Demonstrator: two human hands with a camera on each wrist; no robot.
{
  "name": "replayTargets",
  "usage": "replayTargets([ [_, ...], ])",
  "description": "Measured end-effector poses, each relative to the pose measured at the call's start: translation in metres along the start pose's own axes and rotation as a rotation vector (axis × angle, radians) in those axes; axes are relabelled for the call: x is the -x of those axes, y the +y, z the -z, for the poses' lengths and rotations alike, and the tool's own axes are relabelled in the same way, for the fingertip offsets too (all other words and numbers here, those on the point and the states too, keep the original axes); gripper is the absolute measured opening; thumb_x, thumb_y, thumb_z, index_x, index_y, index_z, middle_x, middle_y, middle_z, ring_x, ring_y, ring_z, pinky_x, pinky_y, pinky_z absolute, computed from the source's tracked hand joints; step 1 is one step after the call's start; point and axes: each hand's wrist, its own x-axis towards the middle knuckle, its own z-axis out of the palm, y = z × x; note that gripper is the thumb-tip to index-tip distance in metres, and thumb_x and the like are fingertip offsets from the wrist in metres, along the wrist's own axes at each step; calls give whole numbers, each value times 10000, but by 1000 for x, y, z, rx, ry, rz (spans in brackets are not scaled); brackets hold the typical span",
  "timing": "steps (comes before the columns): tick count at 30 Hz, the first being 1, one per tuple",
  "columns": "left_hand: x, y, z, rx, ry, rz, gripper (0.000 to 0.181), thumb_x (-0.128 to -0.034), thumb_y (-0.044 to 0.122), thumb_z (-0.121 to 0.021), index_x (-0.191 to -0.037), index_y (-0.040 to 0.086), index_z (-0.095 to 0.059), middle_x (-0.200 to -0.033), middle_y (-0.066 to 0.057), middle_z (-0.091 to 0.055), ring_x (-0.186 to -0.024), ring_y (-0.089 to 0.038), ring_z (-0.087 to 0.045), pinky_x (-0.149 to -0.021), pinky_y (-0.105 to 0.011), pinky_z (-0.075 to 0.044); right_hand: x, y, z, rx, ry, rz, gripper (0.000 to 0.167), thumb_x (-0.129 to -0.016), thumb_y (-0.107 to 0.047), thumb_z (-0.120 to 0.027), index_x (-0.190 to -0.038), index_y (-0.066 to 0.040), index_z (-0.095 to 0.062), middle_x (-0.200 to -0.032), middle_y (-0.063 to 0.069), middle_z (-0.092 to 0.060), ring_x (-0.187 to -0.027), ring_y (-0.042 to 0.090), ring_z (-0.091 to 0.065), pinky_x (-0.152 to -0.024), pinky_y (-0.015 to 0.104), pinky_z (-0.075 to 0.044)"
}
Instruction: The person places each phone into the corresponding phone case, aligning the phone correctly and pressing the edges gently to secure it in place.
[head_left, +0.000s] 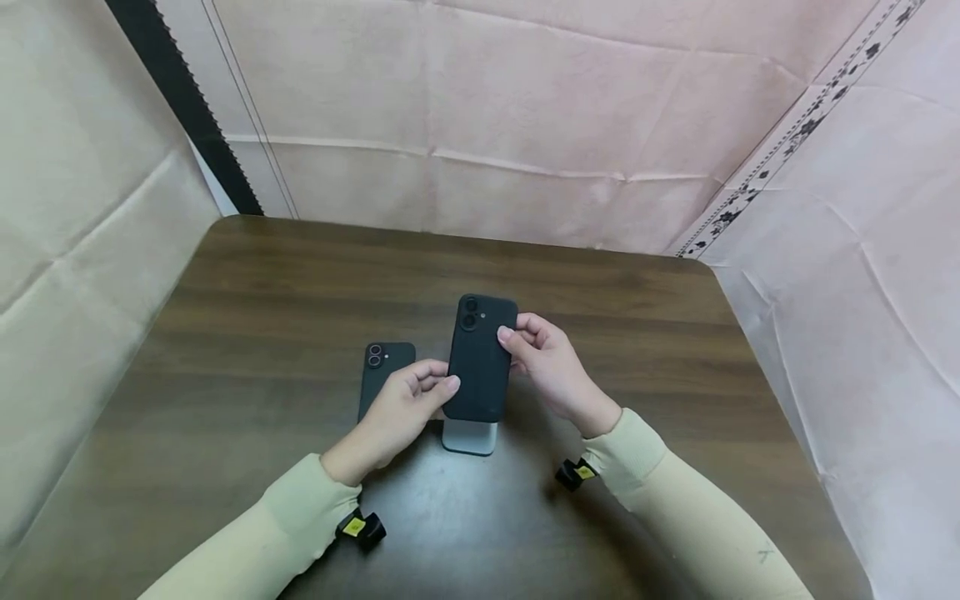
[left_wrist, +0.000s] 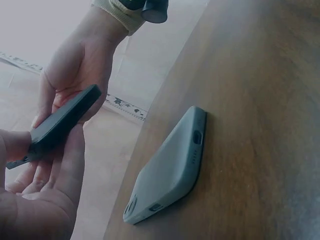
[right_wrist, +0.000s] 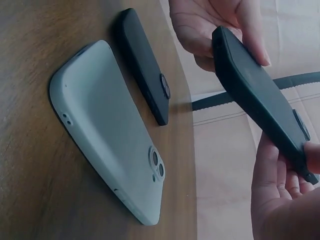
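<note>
A black cased phone (head_left: 482,367) is held above the table in both hands, its camera side facing up. My left hand (head_left: 401,408) pinches its lower left edge between thumb and fingers. On the upper right edge, my right hand (head_left: 551,367) grips it the same way. Beneath it in the head view, partly hidden, a pale grey-green phone (right_wrist: 105,115) lies back up on the table. To the left a dark phone (head_left: 384,375), also camera side up, lies partly behind the left hand; the right wrist view shows it beside the pale one.
The brown wooden table (head_left: 285,333) has rounded far corners. Pale cloth sheets (head_left: 525,108) hang behind it and at both sides. A black wrist camera (head_left: 362,529) is strapped at the left sleeve, another (head_left: 575,474) at the right.
</note>
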Motion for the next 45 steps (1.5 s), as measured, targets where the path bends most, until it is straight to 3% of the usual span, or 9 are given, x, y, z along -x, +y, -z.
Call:
replayTargets([
  [6, -1, -2, 5, 44, -96, 5, 213, -969, 171, -612, -1024, -22, -541, -943, -146, -670, -836, -252, -668, -773, -380, -565, 3, -3, 1, 76, -50, -12, 255, -965, -217, -612, -1154, -49, -580, -997, 147, -697, -837, 286, -668, -801, 499, -541],
  [10, -6, 3, 7, 91, -144, -18, 272, -978, 201, -600, -1098, -34, -535, -1029, -165, -675, -911, -270, -679, -785, -402, -561, 3, -4, 1, 88, -44, -16, 269, -966, -235, -611, -1172, -63, -595, -1019, 145, -695, -868, 294, -667, -820, 516, -531],
  [14, -15, 9, 9, 72, -61, -27, 321, -971, 255, -612, -1180, 13, -572, -1064, -139, -684, -904, -261, -684, -770, -399, -565, 2, -2, -1, 100, -40, -33, 287, -953, -252, -629, -1174, -71, -605, -1008, 135, -701, -860, 280, -664, -811, 513, -531],
  [17, -18, 14, 11, 35, 9, -34, 270, -963, 229, -625, -1144, 29, -605, -1016, -129, -690, -862, -250, -677, -749, -394, -568, 2, -1, -2, 93, -39, -34, 305, -939, -273, -648, -1167, -75, -605, -1011, 131, -703, -859, 283, -661, -808, 521, -528],
  [21, -21, 17, 13, 0, 59, -39, 240, -962, 216, -628, -1115, 31, -614, -988, -114, -693, -830, -225, -661, -740, -386, -562, 6, 0, -4, 68, -59, -36, 338, -929, -300, -662, -1162, -64, -595, -1044, 141, -690, -905, 291, -659, -860, 517, -515],
  [26, -24, 19, 16, 94, 112, -74, 260, -972, 203, -611, -1122, -8, -586, -1021, -153, -691, -850, -239, -678, -785, -400, -560, 14, 4, -6, 42, -157, -68, 355, -926, -249, -676, -1183, -30, -567, -1084, 178, -656, -962, 303, -658, -883, 505, -508],
  [30, -25, 23, 17, 145, 125, -98, 270, -976, 196, -603, -1137, -19, -578, -1035, -181, -687, -848, -266, -692, -784, -377, -562, 20, 9, -7, 26, -193, -66, 350, -902, -167, -707, -1185, -21, -561, -1078, 197, -648, -944, 323, -662, -850, 490, -527],
  [37, -28, 23, 18, 183, 128, -42, 317, -972, 227, -607, -1160, -25, -566, -1054, -165, -689, -863, -246, -686, -786, -352, -561, 20, 15, -9, 3, -253, -11, 433, -860, -46, -729, -1231, -29, -506, -1150, 181, -652, -1042, 332, -634, -907, 422, -508],
  [45, -31, 25, 19, 231, 72, -28, 311, -982, 224, -592, -1125, -50, -547, -994, -149, -695, -796, -230, -669, -721, -335, -566, 21, 13, -6, -47, -257, 6, 411, -870, 7, -699, -1225, 0, -491, -1131, 207, -646, -1009, 337, -640, -878, 428, -524],
])
